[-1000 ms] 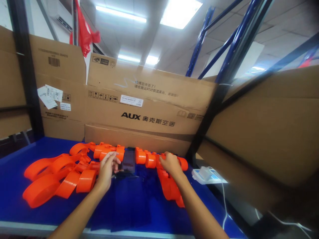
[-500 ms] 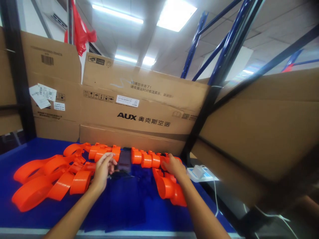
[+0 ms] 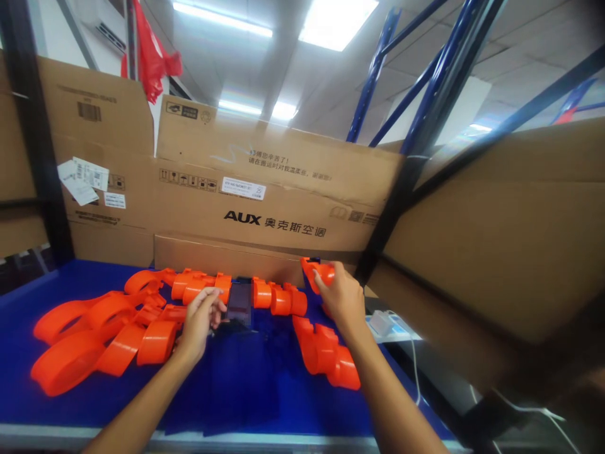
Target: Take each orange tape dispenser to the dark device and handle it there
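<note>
My right hand [image 3: 341,293] grips an orange plastic ring-shaped part [image 3: 309,272] and holds it above the right end of the table. A dark piece shows at the top of that part. Left of centre, my left hand [image 3: 201,325] hovers low with fingers curled and thumb against the forefinger; what is between them, if anything, is too small to make out. Right beside its fingertips lies a dark flat rectangular object [image 3: 240,306]. More orange ring-shaped parts [image 3: 289,301] form a row between my hands, and another group [image 3: 326,353] lies below my right wrist.
Several large orange ring parts [image 3: 70,359] spread over the left of the blue table [image 3: 265,397]. Cardboard panels [image 3: 274,189] stand behind and to the right. A black post [image 3: 382,233] rises at the right, near a white power strip [image 3: 394,329] with cables.
My right hand has lifted an orange ring part off the right end of the row, upward and slightly right. The left hand has hardly moved. The view has shifted slightly.
</note>
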A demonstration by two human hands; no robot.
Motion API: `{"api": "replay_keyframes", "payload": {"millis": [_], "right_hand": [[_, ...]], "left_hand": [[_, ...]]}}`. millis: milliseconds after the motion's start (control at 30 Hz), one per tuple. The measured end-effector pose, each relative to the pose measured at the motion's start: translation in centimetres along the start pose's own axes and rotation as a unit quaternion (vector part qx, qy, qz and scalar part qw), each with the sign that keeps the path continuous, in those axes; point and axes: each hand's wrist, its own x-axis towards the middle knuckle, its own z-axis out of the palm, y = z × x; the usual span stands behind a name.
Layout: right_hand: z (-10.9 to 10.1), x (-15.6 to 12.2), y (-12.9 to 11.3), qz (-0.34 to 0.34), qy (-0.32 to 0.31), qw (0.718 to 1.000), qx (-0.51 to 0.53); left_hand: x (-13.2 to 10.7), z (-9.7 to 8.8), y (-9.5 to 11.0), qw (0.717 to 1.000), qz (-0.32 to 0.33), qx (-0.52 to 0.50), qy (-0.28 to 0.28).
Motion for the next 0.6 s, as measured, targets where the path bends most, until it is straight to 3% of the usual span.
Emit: {"api": "replay_keyframes", "payload": {"millis": [133, 233, 333, 467, 600], "right_hand": [[-2.8, -1.7, -3.4, -0.087, 0.076, 0.988, 0.103], [-3.5, -4.9, -6.0, -0.201, 0.114, 0.954, 0.192], [-3.0, -8.4, -8.3, -0.268, 0.117, 0.927, 0.234], [-1.6, -11.6, -10.3, -0.302, 0.091, 0.918, 0.24], [-0.9, -13.1, -10.9, -0.336, 0.072, 0.905, 0.249]], "left_hand": [[-0.1, 0.2, 0.2, 0.999, -0.006, -0.025, -0.027], [-0.4, 0.6, 0.6, 0.999, 0.001, -0.039, -0.031], [-0.9, 1.1, 1.0, 0.994, -0.019, -0.082, -0.067], [-1.4, 1.5, 1.1, 0.982, -0.043, -0.153, -0.107], [-1.2, 1.4, 1.0, 0.984, -0.054, -0.159, -0.052]]}}
